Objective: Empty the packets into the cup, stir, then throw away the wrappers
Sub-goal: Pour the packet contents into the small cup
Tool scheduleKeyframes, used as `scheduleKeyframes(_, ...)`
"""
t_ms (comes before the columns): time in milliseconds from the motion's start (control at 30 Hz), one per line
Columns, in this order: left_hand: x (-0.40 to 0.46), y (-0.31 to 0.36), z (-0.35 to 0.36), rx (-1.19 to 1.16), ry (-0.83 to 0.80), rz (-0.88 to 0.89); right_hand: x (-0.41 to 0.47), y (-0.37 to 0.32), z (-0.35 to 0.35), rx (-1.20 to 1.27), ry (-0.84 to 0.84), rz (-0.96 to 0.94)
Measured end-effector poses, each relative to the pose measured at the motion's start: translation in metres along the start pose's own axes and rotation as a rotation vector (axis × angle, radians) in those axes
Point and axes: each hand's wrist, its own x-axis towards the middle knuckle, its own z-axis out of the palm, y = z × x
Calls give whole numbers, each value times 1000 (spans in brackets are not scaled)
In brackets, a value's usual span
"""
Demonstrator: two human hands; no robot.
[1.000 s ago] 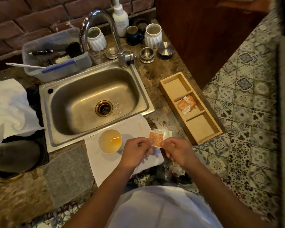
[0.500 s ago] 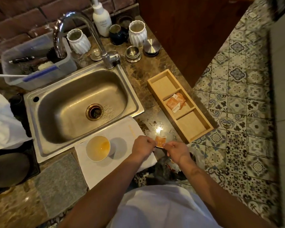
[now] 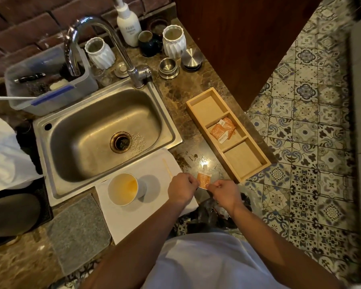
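A small orange packet (image 3: 204, 179) is pinched between my left hand (image 3: 181, 189) and my right hand (image 3: 224, 192), over the counter's front edge. To the left a white paper cup (image 3: 123, 189) with amber liquid stands on a white napkin (image 3: 152, 197). A thin wooden stirrer (image 3: 167, 168) lies on the napkin beside my left hand. More orange packets (image 3: 222, 131) lie in the middle compartment of a wooden tray (image 3: 246, 161) to the right. A dark bin bag (image 3: 208, 215) shows below my hands, partly hidden by my arms.
A steel sink (image 3: 104, 132) with a curved tap (image 3: 88, 36) lies behind the cup. White vases, a pump bottle (image 3: 128, 24), metal lids and a plastic tub (image 3: 48, 84) line the back. A grey mat (image 3: 77, 232) lies front left. Patterned floor tiles lie to the right.
My view has shifted, so everything sits lower and further right in frame. Both hands still hold the packet, now lower and nearer the counter's front edge.
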Motion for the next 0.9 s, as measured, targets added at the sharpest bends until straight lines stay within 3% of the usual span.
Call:
scheduleKeyframes(333, -8, 0, -2, 27, 103, 20, -5, -10, -6, -71, 45, -67)
scheduleKeyframes(667, -50, -24, -49, -282, 259, 111, -24, -52, 7, -186, 41, -377)
scheduleKeyframes(900, -96, -47, -94, -607, 370, 94, -17, -80, 44, -339, -31, -405)
